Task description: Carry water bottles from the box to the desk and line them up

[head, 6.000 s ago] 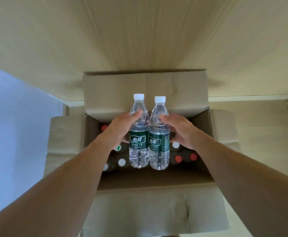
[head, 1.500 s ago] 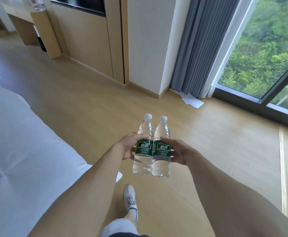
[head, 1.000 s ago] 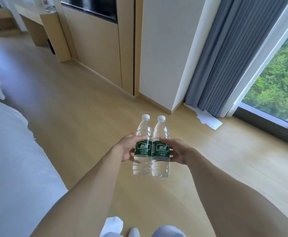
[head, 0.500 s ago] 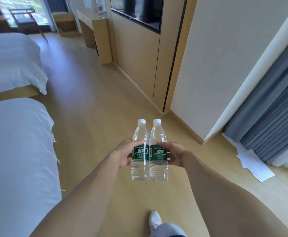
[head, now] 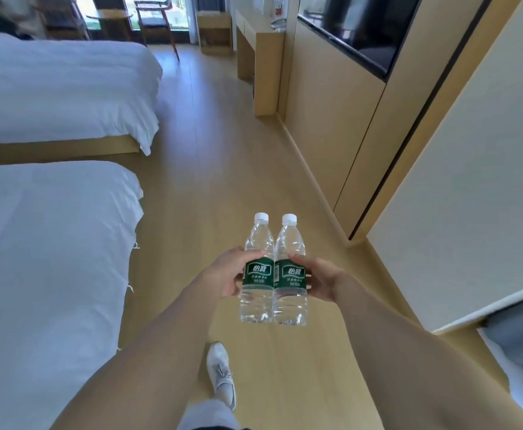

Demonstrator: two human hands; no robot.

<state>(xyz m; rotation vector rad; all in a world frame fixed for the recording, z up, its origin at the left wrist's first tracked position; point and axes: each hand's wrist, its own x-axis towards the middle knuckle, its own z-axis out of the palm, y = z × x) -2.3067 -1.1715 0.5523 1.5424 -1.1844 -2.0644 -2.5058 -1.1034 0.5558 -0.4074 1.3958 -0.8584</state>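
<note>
Head view: wooden floor (head: 247, 169) runs between beds (head: 52, 243) and desk (head: 258, 54).

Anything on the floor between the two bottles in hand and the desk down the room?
In the head view only bare wooden floor runs from the bottles, held by the left hand and right hand, to the desk.

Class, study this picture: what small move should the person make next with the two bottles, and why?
Probably keep walking up the aisle toward the desk. The left hand and right hand each grip an upright water bottle, pressed side by side, and the desk lies far ahead, past the beds.
</note>
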